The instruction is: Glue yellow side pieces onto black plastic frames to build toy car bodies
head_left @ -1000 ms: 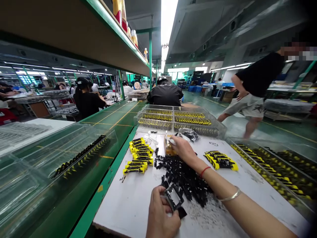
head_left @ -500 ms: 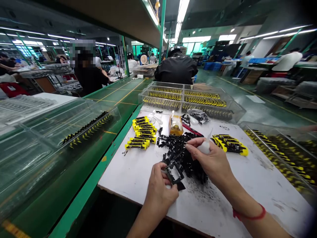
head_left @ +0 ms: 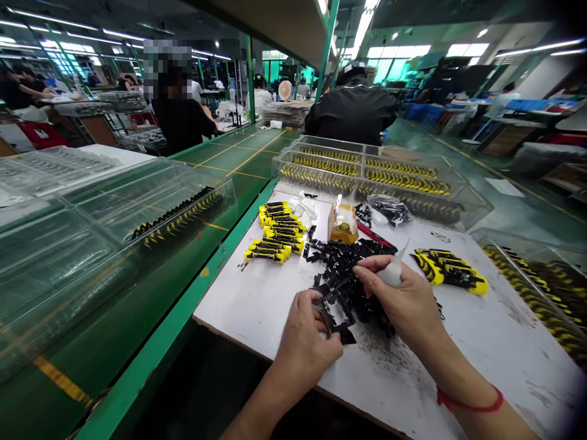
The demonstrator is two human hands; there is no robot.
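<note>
My left hand (head_left: 313,333) is closed on a black plastic frame (head_left: 337,311) with an opening in its middle, tilted over the near side of a heap of small black parts (head_left: 339,260). A white squeeze bottle (head_left: 391,274) with a thin nozzle rests in my right hand (head_left: 403,299), its tip pointing up and away. The thumb and forefinger of that hand are pinched together above the heap; whether a small part is between them I cannot tell. Yellow-and-black pieces (head_left: 279,235) lie stacked at the left, and more yellow-and-black pieces (head_left: 452,269) lie beyond my right hand.
Behind the heap stand a small amber container (head_left: 343,227), a red stick-like tool (head_left: 376,236) and a plastic bag of black parts (head_left: 389,209). Clear trays (head_left: 364,174) of yellow-and-black pieces border the white board (head_left: 238,299). A green conveyor (head_left: 160,293) runs along the left. A person (head_left: 351,107) sits ahead.
The view has swung slightly left, so the table and both hands appear further right. Both hands keep hold of the frame and the bottle, with little other movement.
</note>
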